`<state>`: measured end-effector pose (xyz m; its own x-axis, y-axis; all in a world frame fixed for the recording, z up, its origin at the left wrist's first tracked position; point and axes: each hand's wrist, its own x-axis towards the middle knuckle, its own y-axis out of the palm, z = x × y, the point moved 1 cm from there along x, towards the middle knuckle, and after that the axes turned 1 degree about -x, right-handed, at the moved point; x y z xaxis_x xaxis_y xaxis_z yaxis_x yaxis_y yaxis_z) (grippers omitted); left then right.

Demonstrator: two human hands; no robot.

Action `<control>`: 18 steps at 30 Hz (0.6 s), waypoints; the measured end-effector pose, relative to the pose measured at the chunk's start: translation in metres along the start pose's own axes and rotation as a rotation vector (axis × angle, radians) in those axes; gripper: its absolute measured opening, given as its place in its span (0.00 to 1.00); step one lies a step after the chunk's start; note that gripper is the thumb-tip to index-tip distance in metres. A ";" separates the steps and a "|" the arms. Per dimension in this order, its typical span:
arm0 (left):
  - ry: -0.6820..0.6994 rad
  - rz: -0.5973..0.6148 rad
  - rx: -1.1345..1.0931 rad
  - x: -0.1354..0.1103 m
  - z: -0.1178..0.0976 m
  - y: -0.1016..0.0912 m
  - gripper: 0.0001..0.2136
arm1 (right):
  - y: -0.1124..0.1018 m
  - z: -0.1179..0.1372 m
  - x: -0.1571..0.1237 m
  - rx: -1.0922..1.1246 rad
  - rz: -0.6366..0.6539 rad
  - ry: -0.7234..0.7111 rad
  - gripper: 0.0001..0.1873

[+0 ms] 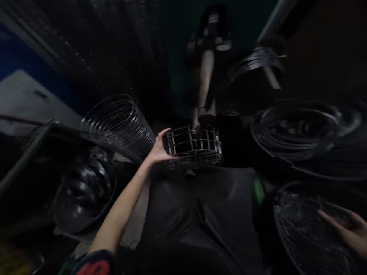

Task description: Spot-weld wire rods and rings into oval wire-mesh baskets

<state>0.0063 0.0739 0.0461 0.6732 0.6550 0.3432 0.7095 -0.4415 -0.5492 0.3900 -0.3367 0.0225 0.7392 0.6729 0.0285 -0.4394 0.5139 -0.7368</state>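
My left hand (pixel 159 151) grips the left side of a round wire basket frame (pixel 190 143), thumb and fingers on its rim. The frame sits against the lower end of a machine's pale arm (pixel 206 72), just beyond my dark-covered lap. At the far right, my right hand (pixel 348 231) is over a round, shallow container (pixel 282 233) holding thin wire pieces. Its fingers are stretched and apart, with nothing visible between them. The dim light and blur hide the fine wires near its fingertips.
Stacked wire rings (pixel 120 122) lean left of the frame. Below them stands a bin with a shiny dark bundle (pixel 86 187). Coiled wire (pixel 298 130) lies in a wide round holder at the right, and more wire rings (pixel 263 59) hang behind.
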 end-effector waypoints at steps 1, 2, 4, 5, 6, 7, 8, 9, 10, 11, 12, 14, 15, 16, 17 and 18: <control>0.022 0.040 0.036 -0.003 -0.007 -0.001 0.52 | 0.007 0.023 -0.001 0.063 -0.051 0.082 0.11; 0.034 0.080 0.085 -0.006 -0.014 -0.001 0.50 | 0.016 0.052 -0.004 0.139 -0.004 0.125 0.12; 0.033 0.127 0.195 -0.011 -0.026 0.000 0.44 | 0.038 0.124 -0.011 0.265 0.260 0.111 0.12; 0.025 0.133 0.246 -0.013 -0.030 0.000 0.41 | 0.051 0.160 -0.011 0.301 0.443 0.099 0.13; 0.018 0.130 0.285 -0.014 -0.034 0.000 0.39 | 0.064 0.193 -0.009 0.323 0.597 0.074 0.15; 0.020 0.125 0.314 -0.015 -0.036 0.000 0.37 | 0.077 0.221 -0.004 0.345 0.707 0.048 0.17; 0.033 0.122 0.335 -0.015 -0.038 0.000 0.36 | 0.089 0.242 0.001 0.371 0.814 0.028 0.17; 0.054 0.124 0.350 -0.016 -0.040 0.001 0.35 | 0.100 0.259 0.008 0.399 0.875 0.007 0.18; 0.079 0.128 0.360 -0.017 -0.042 0.001 0.35 | 0.111 0.270 0.013 0.419 0.912 -0.023 0.17; 0.102 0.131 0.370 -0.018 -0.043 0.002 0.35 | 0.120 0.278 0.018 0.423 0.927 -0.063 0.16; 0.124 0.135 0.378 -0.020 -0.045 0.002 0.35 | 0.129 0.283 0.021 0.404 0.914 -0.114 0.15; 0.155 0.150 0.383 -0.024 -0.048 0.006 0.34 | 0.142 0.288 0.022 0.273 0.837 -0.242 0.12; 0.166 0.159 0.380 -0.025 -0.050 0.009 0.34 | 0.147 0.290 0.020 0.156 0.771 -0.312 0.11; 0.174 0.168 0.371 -0.026 -0.051 0.012 0.33 | 0.150 0.290 0.016 0.013 0.696 -0.385 0.11; 0.177 0.175 0.358 -0.026 -0.052 0.016 0.33 | 0.151 0.290 0.012 -0.143 0.623 -0.459 0.12; 0.176 0.178 0.341 -0.025 -0.053 0.019 0.33 | 0.152 0.289 0.007 -0.297 0.566 -0.534 0.14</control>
<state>0.0137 0.0162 0.0674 0.8253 0.4592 0.3286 0.4892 -0.2910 -0.8222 0.1813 -0.1001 0.1063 0.0725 0.9877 -0.1385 -0.4640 -0.0895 -0.8813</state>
